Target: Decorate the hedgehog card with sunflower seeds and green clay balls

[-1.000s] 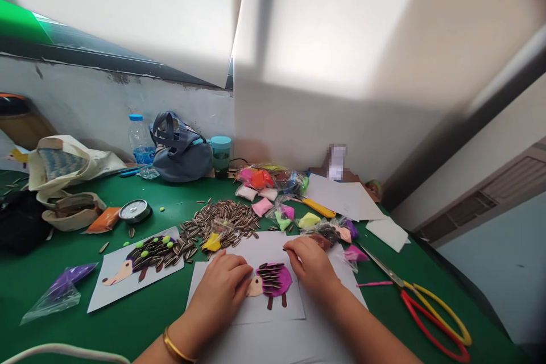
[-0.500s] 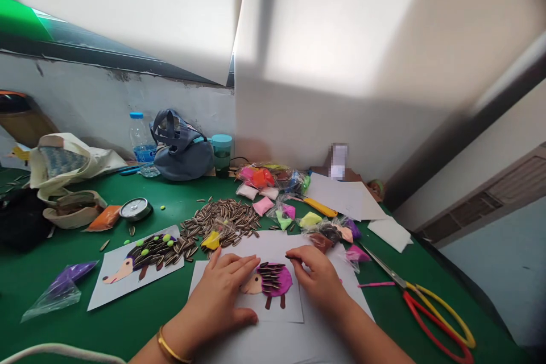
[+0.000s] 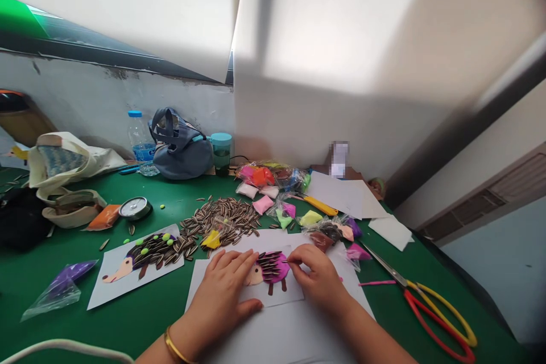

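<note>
Purple hedgehog, seed pile beyond, scissors to the right.

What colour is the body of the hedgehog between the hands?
The body is magenta, best seen in the head view.

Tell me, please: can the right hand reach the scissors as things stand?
Probably yes: the scissors lie to the right of the right hand, uncovered, and nothing tall stands between.

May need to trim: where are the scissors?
At the head view's right, the scissors lie right of the right hand, tips beside the magenta packet.
</note>
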### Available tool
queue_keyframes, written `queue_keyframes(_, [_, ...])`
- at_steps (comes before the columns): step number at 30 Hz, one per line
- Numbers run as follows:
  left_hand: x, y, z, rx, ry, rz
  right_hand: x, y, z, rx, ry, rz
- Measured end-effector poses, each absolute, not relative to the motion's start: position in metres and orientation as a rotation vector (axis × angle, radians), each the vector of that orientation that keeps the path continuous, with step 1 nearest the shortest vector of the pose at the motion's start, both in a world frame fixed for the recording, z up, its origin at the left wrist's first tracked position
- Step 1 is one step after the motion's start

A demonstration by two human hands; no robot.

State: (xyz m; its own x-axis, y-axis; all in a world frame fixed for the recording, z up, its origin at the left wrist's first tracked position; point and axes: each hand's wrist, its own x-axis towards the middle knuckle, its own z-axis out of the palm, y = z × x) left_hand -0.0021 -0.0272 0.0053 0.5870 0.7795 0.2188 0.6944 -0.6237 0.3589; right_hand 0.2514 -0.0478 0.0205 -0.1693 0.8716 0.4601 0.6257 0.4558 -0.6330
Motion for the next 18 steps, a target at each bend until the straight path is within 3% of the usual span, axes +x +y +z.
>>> queue_keyframes(18, [-0.0037, -0.0252, 0.0026, 2.586, 1.233, 0.534, 0.2505, -0.0565, 0.0173, -1.259, -1.960, 0.490])
